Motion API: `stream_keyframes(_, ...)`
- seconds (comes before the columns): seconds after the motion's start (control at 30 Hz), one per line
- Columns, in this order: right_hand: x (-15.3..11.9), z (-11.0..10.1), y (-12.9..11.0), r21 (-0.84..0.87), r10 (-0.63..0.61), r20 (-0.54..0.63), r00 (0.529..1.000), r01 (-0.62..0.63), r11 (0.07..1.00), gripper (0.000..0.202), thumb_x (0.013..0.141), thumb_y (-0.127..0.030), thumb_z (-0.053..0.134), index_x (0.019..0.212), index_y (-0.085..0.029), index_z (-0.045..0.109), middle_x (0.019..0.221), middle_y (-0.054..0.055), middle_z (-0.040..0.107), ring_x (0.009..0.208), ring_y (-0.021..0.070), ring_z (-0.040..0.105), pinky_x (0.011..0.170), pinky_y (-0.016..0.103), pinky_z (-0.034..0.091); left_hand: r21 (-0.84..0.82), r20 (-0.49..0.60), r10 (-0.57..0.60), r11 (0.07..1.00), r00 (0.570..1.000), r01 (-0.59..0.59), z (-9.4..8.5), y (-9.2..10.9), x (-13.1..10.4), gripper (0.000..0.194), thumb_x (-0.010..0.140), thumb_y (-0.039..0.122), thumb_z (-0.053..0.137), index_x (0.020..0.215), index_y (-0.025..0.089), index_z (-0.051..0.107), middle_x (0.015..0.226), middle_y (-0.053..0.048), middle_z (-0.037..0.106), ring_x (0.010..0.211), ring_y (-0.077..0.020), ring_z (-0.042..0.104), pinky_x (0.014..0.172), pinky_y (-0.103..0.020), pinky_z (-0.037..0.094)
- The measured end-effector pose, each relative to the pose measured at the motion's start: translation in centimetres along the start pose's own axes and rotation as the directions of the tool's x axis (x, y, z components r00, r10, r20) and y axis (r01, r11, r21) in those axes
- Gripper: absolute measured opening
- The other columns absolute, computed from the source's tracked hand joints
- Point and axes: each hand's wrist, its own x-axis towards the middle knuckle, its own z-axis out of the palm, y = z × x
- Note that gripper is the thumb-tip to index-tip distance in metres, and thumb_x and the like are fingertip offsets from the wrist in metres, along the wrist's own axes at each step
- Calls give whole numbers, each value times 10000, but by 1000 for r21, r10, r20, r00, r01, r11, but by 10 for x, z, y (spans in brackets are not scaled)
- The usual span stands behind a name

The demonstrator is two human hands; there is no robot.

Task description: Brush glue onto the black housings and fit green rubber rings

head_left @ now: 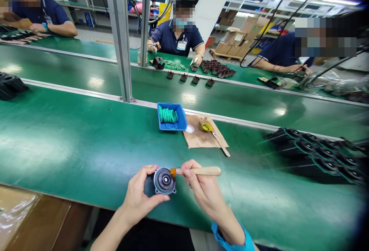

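Observation:
A round dark housing with a pale metal rim and small lugs (165, 182) is in my left hand (140, 190), gripped between thumb and fingers near the table's front edge. A green ring runs along inside its rim. My right hand (203, 185) is closed around a paintbrush (206, 171) with a pale wooden handle. The brush's orange-brown bristles touch the upper right of the housing's rim. Beyond my hands, a blue bin (173, 128) holds several green rubber rings (168, 115). On a stained cardboard sheet (196, 139) sits a yellow cap (205, 127), with a second brush (223, 146) leaning on it.
Rows of black housings with green rings (325, 153) stand at the right. More black parts (11, 85) lie at the far left. A metal post (118, 39) rises behind the bench. Across a conveyor (150, 83), co-workers sit at another bench, with small motor-like parts (217, 68).

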Motion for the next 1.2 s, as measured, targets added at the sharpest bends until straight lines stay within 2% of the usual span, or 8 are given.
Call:
stream_keyframes(0.23,16,6,-1,71,-61,72,996,55,996,424,1018,-425,414,752,-175,628,665,11,531,529,100,472,493,215,405,-11,6,-45,999,999,45,1,0,-2,727,612,400,891,1205,230,506,1087,-66,728,986,-248,723,868,-371,602)
stream_keyframes(0.3,15,5,-5,155,-53,12,999,51,987,422,1011,-435,431,747,-168,625,647,5,523,491,89,450,455,207,390,-18,-22,-38,999,999,37,2,0,-4,788,598,427,895,1233,239,468,1080,-61,728,977,-239,725,865,-365,604)
stream_keyframes(0.4,7,-1,-15,204,-50,-115,992,73,976,431,1003,-460,439,758,-164,633,628,12,540,471,93,467,428,205,400,21,-50,46,999,998,-44,3,1,-6,740,624,484,866,1208,237,485,1057,-66,724,960,-237,726,856,-362,607)
stream_keyframes(0.53,-14,-7,-18,119,-117,-146,982,135,984,394,1009,-366,453,723,-171,640,652,37,601,482,102,529,444,202,449,57,-69,184,982,980,-180,4,4,-6,627,726,503,788,1201,210,501,1039,-92,706,962,-236,714,842,-353,609)
stream_keyframes(0.7,-32,-3,-15,17,-194,-165,967,200,980,288,991,-234,494,759,-180,655,666,26,636,458,90,550,444,183,460,55,-43,325,945,945,-322,9,8,-8,565,801,374,762,1241,162,478,1060,-134,685,1013,-245,681,871,-369,597)
stream_keyframes(0.97,-32,3,-27,-115,-209,-159,965,192,975,269,1009,-263,472,797,-198,624,599,-21,602,431,71,525,443,153,436,96,-50,409,910,911,-403,12,18,-8,479,868,311,695,1254,124,482,1052,-158,690,1016,-249,672,869,-380,599)
stream_keyframes(1.13,-34,4,-32,-94,-215,-112,970,205,974,278,1020,-279,454,802,-199,607,530,-51,546,410,66,516,446,145,435,123,-54,446,891,894,-437,13,22,-6,427,901,272,649,1262,116,481,1044,-157,697,1001,-240,675,864,-376,601)
stream_keyframes(1.2,-34,2,-34,-91,-203,-134,970,192,977,277,1022,-266,446,808,-199,608,529,-55,545,403,62,519,450,139,440,126,-57,436,895,898,-427,13,22,-7,427,898,271,653,1258,116,484,1049,-158,696,1005,-241,673,860,-372,602)
